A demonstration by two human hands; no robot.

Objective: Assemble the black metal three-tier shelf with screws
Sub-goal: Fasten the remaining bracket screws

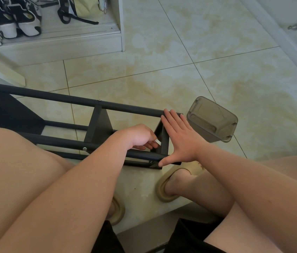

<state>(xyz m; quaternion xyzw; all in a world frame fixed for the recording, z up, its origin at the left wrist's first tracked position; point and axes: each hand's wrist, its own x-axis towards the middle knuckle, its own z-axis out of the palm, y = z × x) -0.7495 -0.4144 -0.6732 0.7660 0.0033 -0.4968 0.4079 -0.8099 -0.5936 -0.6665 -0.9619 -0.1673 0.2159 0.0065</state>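
The black metal shelf (67,99) lies on its side on the tiled floor, its long tubes running left to right between my knees. My right hand (178,137) is spread flat against the shelf's right end, fingertips on the upper tube, thumb on the lower one. My left hand (140,136) reaches inside the frame beside the rightmost tier panel (164,141), its fingers curled round a small pale object that is mostly hidden. Silver screw heads show on the upper tube (99,100) and the lower tube (84,148).
A smoky translucent plastic box (212,119) lies tipped on the floor just right of the shelf end. A white cabinet (62,48) with shoes and a bag stands at the back left. My slippered feet (173,185) rest below the shelf. A white wall base runs along the right.
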